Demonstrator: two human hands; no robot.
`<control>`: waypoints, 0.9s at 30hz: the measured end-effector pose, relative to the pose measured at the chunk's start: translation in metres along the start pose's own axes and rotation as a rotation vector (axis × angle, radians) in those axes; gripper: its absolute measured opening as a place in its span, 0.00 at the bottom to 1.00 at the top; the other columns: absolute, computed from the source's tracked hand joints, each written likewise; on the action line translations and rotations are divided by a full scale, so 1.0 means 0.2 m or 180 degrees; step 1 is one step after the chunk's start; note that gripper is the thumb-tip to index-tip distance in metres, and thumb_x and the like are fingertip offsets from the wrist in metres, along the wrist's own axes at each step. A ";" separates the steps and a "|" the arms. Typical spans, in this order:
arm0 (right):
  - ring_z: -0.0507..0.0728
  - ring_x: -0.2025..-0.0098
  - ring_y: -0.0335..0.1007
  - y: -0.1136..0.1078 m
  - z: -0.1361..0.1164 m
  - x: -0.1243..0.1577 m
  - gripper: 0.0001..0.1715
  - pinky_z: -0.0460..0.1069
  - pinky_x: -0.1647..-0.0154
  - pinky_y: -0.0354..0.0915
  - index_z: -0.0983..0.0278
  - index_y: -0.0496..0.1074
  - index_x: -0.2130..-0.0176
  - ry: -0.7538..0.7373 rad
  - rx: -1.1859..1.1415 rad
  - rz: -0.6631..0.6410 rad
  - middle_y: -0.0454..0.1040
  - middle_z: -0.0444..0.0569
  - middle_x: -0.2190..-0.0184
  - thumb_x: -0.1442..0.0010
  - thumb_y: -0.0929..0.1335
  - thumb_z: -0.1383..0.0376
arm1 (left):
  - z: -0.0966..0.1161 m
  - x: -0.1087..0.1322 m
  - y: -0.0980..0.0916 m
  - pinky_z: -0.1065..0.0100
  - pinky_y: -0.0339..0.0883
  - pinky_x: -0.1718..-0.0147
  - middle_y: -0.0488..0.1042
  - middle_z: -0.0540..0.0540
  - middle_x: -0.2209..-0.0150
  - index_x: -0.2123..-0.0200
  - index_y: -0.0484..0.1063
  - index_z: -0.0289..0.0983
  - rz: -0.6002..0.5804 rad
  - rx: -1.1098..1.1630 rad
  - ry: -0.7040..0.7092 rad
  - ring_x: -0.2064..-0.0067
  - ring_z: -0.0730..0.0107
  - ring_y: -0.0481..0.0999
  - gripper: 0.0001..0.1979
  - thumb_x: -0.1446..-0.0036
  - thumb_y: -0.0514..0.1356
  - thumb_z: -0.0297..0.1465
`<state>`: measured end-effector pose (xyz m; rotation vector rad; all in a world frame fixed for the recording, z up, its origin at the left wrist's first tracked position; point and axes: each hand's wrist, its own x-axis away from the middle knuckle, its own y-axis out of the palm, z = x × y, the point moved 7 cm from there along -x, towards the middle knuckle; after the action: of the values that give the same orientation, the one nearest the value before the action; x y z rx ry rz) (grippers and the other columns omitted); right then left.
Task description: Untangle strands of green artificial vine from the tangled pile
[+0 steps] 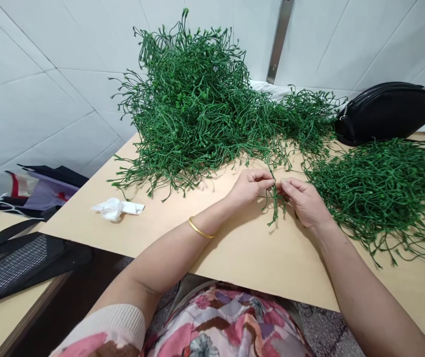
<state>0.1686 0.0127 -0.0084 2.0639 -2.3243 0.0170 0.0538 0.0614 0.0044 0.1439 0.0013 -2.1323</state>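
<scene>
My left hand (pixel 251 184) and my right hand (pixel 305 201) meet over the middle of the tan table (pixel 234 248), fingers pinched together on a small green plastic sprig (pixel 274 206) that hangs down between them. A gold bangle (pixel 200 229) circles my left wrist. A tall heap of green artificial stems (pixel 197 109) rises just behind my hands. A flatter heap of the same stems (pixel 383 183) lies right beside my right hand.
A black bag (pixel 387 111) rests at the back right against the white wall. A crumpled white tissue (pixel 115 208) lies near the table's left edge. To the left stand a lower table with a black mesh bag (pixel 15 265) and folded bags (pixel 44 186).
</scene>
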 end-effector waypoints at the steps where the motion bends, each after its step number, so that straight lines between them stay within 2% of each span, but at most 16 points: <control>1: 0.50 0.72 0.62 0.00 0.00 0.00 0.14 0.46 0.70 0.59 0.64 0.73 0.73 -0.0013 0.0103 -0.0042 0.70 0.44 0.75 0.54 0.71 0.55 | 0.00 0.00 0.01 0.73 0.57 0.72 0.68 0.51 0.77 0.77 0.71 0.31 -0.0052 -0.0012 0.0001 0.73 0.79 0.64 0.06 0.55 0.61 0.30; 5: 0.50 0.73 0.61 0.01 -0.04 0.01 0.11 0.46 0.70 0.59 0.65 0.72 0.73 -0.0152 0.0435 -0.0194 0.70 0.44 0.75 0.53 0.70 0.59 | -0.02 0.02 0.02 0.73 0.57 0.73 0.67 0.51 0.78 0.76 0.70 0.31 -0.0136 0.0229 -0.0279 0.75 0.80 0.64 0.06 0.56 0.61 0.30; 8: 0.50 0.73 0.61 -0.01 -0.08 0.02 0.10 0.46 0.69 0.59 0.65 0.71 0.73 -0.0324 0.0682 -0.0077 0.70 0.44 0.75 0.51 0.68 0.60 | -0.04 0.02 0.04 0.73 0.58 0.74 0.69 0.51 0.75 0.70 0.71 0.32 -0.0336 0.0454 -0.0529 0.76 0.80 0.66 0.09 0.59 0.62 0.26; 11: 0.49 0.74 0.59 -0.03 -0.10 0.02 0.09 0.46 0.71 0.57 0.65 0.68 0.74 -0.0445 0.0889 0.0068 0.67 0.43 0.77 0.49 0.66 0.60 | -0.03 0.03 0.03 0.74 0.56 0.76 0.70 0.52 0.74 0.67 0.71 0.33 -0.0268 0.0260 -0.0521 0.78 0.83 0.63 0.12 0.60 0.61 0.22; 15: 0.49 0.75 0.54 -0.02 -0.11 0.03 0.09 0.45 0.73 0.54 0.64 0.66 0.73 -0.0533 0.1218 0.0130 0.62 0.42 0.78 0.47 0.64 0.61 | -0.01 0.03 0.02 0.75 0.58 0.73 0.71 0.51 0.73 0.68 0.72 0.32 -0.0086 -0.0076 -0.0402 0.74 0.81 0.66 0.13 0.61 0.58 0.19; 17: 0.49 0.76 0.53 -0.02 -0.11 0.03 0.09 0.45 0.74 0.53 0.64 0.66 0.72 -0.0609 0.1513 0.0166 0.61 0.41 0.79 0.45 0.62 0.62 | -0.02 0.03 0.02 0.75 0.58 0.74 0.71 0.51 0.74 0.68 0.72 0.32 -0.0062 -0.0113 -0.0445 0.75 0.81 0.65 0.13 0.60 0.56 0.18; 21: 0.49 0.77 0.51 -0.02 -0.13 0.04 0.09 0.46 0.75 0.51 0.64 0.63 0.73 -0.0785 0.2057 0.0247 0.58 0.40 0.81 0.43 0.61 0.63 | -0.04 0.04 0.03 0.74 0.56 0.77 0.68 0.51 0.78 0.68 0.71 0.32 -0.0284 0.0126 -0.0651 0.79 0.81 0.63 0.10 0.57 0.57 0.21; 24: 0.48 0.78 0.50 0.00 -0.12 0.04 0.11 0.45 0.76 0.50 0.64 0.62 0.73 -0.0732 0.1971 0.0069 0.57 0.40 0.81 0.42 0.60 0.62 | -0.05 0.03 0.03 0.74 0.56 0.77 0.69 0.51 0.77 0.71 0.70 0.31 -0.0357 0.0200 -0.0635 0.78 0.81 0.64 0.06 0.57 0.58 0.22; 27: 0.48 0.77 0.50 0.00 -0.10 0.03 0.12 0.45 0.76 0.50 0.63 0.62 0.74 -0.0670 0.1894 -0.0007 0.57 0.40 0.81 0.42 0.61 0.61 | -0.05 0.02 0.02 0.75 0.55 0.76 0.68 0.51 0.78 0.75 0.68 0.31 -0.0174 -0.0156 -0.0502 0.78 0.83 0.63 0.08 0.60 0.54 0.17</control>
<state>0.1677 0.0075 0.0111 2.4120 -2.6879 0.5878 0.0558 0.0569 -0.0052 -0.0540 -0.0355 -2.1910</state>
